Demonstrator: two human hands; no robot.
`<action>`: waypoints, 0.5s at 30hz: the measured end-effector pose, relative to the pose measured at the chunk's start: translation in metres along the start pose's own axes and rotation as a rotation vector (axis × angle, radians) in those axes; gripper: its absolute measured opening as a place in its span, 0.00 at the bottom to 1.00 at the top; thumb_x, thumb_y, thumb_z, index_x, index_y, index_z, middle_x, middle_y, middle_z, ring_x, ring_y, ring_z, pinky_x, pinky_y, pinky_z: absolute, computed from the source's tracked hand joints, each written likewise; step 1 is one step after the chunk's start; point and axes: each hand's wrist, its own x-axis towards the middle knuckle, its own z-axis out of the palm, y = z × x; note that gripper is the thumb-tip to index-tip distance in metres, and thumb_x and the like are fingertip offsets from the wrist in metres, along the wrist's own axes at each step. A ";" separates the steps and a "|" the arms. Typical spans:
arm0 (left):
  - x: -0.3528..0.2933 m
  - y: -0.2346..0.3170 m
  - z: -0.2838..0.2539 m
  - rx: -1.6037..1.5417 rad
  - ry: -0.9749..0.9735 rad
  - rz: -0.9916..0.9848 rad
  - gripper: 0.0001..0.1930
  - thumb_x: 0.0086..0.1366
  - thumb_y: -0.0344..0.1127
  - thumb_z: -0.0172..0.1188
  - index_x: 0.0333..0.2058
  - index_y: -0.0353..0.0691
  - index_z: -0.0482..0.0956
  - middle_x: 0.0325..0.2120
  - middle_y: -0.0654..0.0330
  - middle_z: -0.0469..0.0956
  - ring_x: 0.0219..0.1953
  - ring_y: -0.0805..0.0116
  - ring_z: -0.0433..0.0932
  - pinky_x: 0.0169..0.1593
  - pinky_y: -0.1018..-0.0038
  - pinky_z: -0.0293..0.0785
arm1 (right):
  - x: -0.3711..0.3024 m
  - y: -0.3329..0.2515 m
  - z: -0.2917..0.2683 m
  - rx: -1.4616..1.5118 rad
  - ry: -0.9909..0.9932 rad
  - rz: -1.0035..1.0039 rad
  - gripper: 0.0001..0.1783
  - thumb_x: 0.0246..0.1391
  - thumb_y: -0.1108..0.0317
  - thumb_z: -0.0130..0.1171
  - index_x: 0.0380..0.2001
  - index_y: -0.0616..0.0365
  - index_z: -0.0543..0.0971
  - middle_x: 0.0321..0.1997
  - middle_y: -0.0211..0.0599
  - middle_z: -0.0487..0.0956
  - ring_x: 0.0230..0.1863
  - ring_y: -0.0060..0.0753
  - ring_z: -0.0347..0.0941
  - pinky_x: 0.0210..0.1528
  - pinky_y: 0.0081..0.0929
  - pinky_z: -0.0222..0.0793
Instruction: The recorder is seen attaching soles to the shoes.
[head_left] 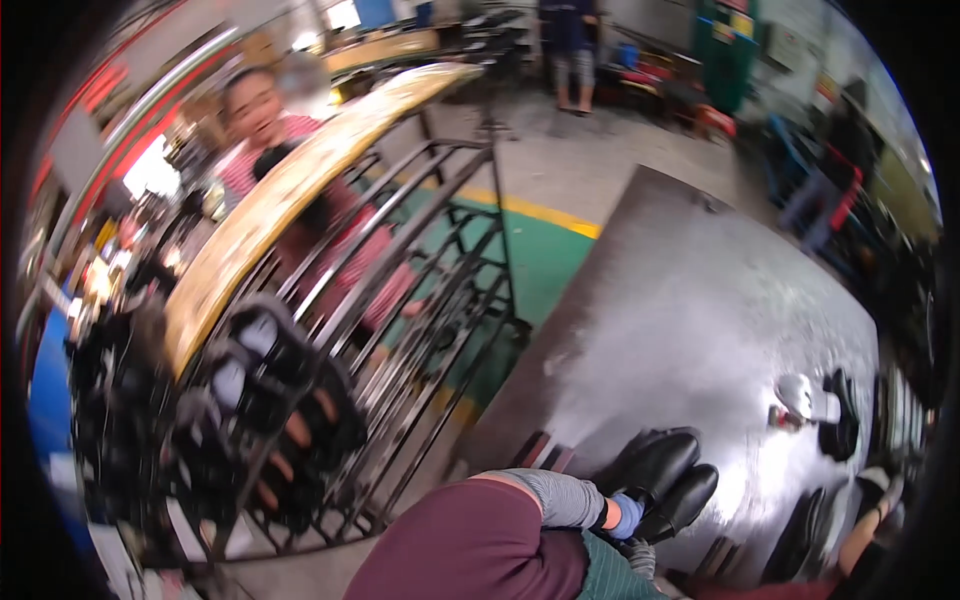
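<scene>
A pair of shiny black leather shoes (662,462) lies at the near edge of the dark metal table (640,330), toes pointing away to the right. My left hand (627,516), in a blue glove below a grey cuff and maroon sleeve, closes at the heel end of the shoes. Its fingertips are hidden. Just below it, a grey knitted patch (640,556) seems to be part of my right hand or cuff; its fingers do not show. A green apron (612,572) covers my front.
On the left stands a metal rack (400,250) with black shoes (265,340) hanging on it; a person in a striped top (240,180) is behind. Another person's arm (862,538) reaches in at right, near more black shoes (800,530). A silvery object (800,395) sits on the table.
</scene>
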 end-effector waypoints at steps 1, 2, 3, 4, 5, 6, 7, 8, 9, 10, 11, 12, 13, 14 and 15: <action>0.004 -0.003 0.008 -0.105 0.108 -0.055 0.37 0.50 0.44 0.64 0.58 0.37 0.64 0.44 0.54 0.79 0.47 0.56 0.79 0.46 0.60 0.76 | 0.002 0.003 -0.006 0.025 0.016 -0.053 0.19 0.50 0.62 0.52 0.47 0.45 0.77 0.47 0.38 0.76 0.50 0.44 0.70 0.49 0.38 0.66; -0.039 0.006 -0.052 -0.103 0.154 -0.018 0.34 0.51 0.40 0.63 0.57 0.37 0.65 0.44 0.54 0.79 0.46 0.55 0.79 0.46 0.61 0.76 | 0.000 0.012 -0.012 0.069 0.050 -0.049 0.18 0.51 0.62 0.51 0.46 0.47 0.77 0.47 0.39 0.76 0.50 0.45 0.70 0.49 0.38 0.66; -0.058 -0.009 -0.069 -0.218 0.038 -0.039 0.29 0.53 0.39 0.59 0.54 0.39 0.69 0.41 0.53 0.80 0.43 0.53 0.79 0.45 0.60 0.75 | 0.004 0.010 -0.020 0.104 0.057 -0.108 0.18 0.52 0.62 0.50 0.46 0.49 0.77 0.47 0.40 0.76 0.51 0.46 0.70 0.50 0.38 0.66; -0.080 -0.024 -0.077 -0.283 0.109 -0.056 0.25 0.54 0.39 0.57 0.51 0.40 0.71 0.39 0.51 0.80 0.42 0.51 0.79 0.43 0.60 0.75 | 0.006 0.008 -0.027 0.144 0.062 -0.156 0.17 0.53 0.63 0.49 0.46 0.51 0.77 0.47 0.42 0.76 0.51 0.47 0.70 0.50 0.37 0.67; -0.104 -0.037 -0.085 -0.333 0.180 -0.055 0.21 0.55 0.39 0.56 0.48 0.42 0.74 0.38 0.49 0.79 0.40 0.50 0.79 0.42 0.59 0.75 | 0.004 0.007 -0.038 0.184 0.078 -0.186 0.17 0.55 0.63 0.48 0.46 0.53 0.77 0.48 0.43 0.76 0.51 0.48 0.70 0.51 0.37 0.67; -0.133 -0.046 -0.090 -0.422 0.365 -0.094 0.17 0.55 0.40 0.54 0.43 0.42 0.75 0.34 0.48 0.79 0.37 0.48 0.78 0.39 0.58 0.74 | -0.007 -0.011 -0.066 0.009 0.410 -0.392 0.18 0.54 0.66 0.48 0.49 0.53 0.74 0.50 0.42 0.74 0.52 0.45 0.70 0.51 0.36 0.67; -0.168 -0.055 -0.098 -0.498 0.555 -0.134 0.13 0.56 0.41 0.53 0.38 0.43 0.76 0.30 0.47 0.79 0.33 0.46 0.78 0.37 0.57 0.73 | -0.017 -0.028 -0.090 -0.155 0.753 -0.598 0.21 0.54 0.70 0.49 0.53 0.53 0.72 0.52 0.40 0.72 0.52 0.42 0.69 0.52 0.36 0.67; -0.202 -0.062 -0.130 -0.454 0.559 -0.160 0.13 0.56 0.41 0.53 0.37 0.43 0.76 0.28 0.47 0.78 0.32 0.46 0.77 0.36 0.57 0.73 | -0.024 -0.017 -0.089 -0.164 0.765 -0.606 0.21 0.54 0.70 0.49 0.53 0.53 0.72 0.52 0.40 0.72 0.52 0.42 0.69 0.52 0.36 0.67; -0.245 -0.073 -0.143 -0.361 0.678 -0.246 0.12 0.56 0.41 0.53 0.36 0.42 0.76 0.27 0.48 0.77 0.30 0.47 0.77 0.35 0.57 0.73 | -0.024 -0.002 -0.083 0.076 0.725 -0.476 0.23 0.54 0.74 0.48 0.55 0.51 0.70 0.54 0.36 0.69 0.52 0.38 0.68 0.53 0.33 0.67; -0.271 -0.088 -0.163 -0.236 0.802 -0.257 0.10 0.57 0.39 0.53 0.35 0.42 0.77 0.26 0.49 0.77 0.29 0.50 0.76 0.34 0.60 0.73 | -0.028 0.017 -0.076 0.293 0.697 -0.292 0.27 0.53 0.77 0.48 0.58 0.49 0.67 0.57 0.33 0.67 0.53 0.34 0.66 0.53 0.30 0.67; -0.294 -0.106 -0.179 -0.106 1.065 -0.259 0.09 0.57 0.36 0.53 0.34 0.41 0.77 0.25 0.51 0.76 0.26 0.54 0.76 0.31 0.64 0.74 | -0.030 0.037 -0.066 0.290 0.695 -0.310 0.27 0.53 0.77 0.48 0.58 0.49 0.67 0.57 0.33 0.67 0.53 0.34 0.66 0.53 0.30 0.67; -0.332 -0.114 -0.212 0.527 1.155 -0.194 0.11 0.54 0.34 0.53 0.34 0.38 0.78 0.25 0.52 0.74 0.25 0.57 0.76 0.29 0.66 0.74 | -0.031 0.060 -0.052 0.489 0.629 -0.119 0.28 0.53 0.79 0.48 0.58 0.47 0.67 0.58 0.29 0.64 0.53 0.31 0.64 0.55 0.27 0.65; -0.372 -0.105 -0.249 0.569 1.084 -0.393 0.13 0.52 0.34 0.53 0.34 0.35 0.78 0.25 0.52 0.73 0.26 0.59 0.76 0.27 0.66 0.74 | -0.031 0.073 -0.044 0.686 0.555 0.077 0.29 0.53 0.81 0.47 0.58 0.45 0.68 0.59 0.25 0.62 0.53 0.27 0.62 0.56 0.23 0.64; -0.405 -0.112 -0.272 0.747 1.125 -0.535 0.12 0.52 0.33 0.52 0.34 0.35 0.78 0.25 0.51 0.73 0.26 0.57 0.75 0.25 0.66 0.73 | -0.027 0.075 -0.042 1.138 0.542 0.181 0.30 0.52 0.81 0.50 0.57 0.43 0.68 0.58 0.22 0.62 0.53 0.26 0.59 0.54 0.20 0.65; -0.430 -0.134 -0.295 0.802 1.142 -0.635 0.11 0.54 0.33 0.52 0.34 0.36 0.78 0.26 0.51 0.74 0.25 0.55 0.75 0.23 0.65 0.73 | -0.022 0.078 -0.039 1.141 0.548 0.175 0.30 0.52 0.81 0.50 0.57 0.43 0.68 0.58 0.22 0.62 0.53 0.26 0.59 0.54 0.20 0.65</action>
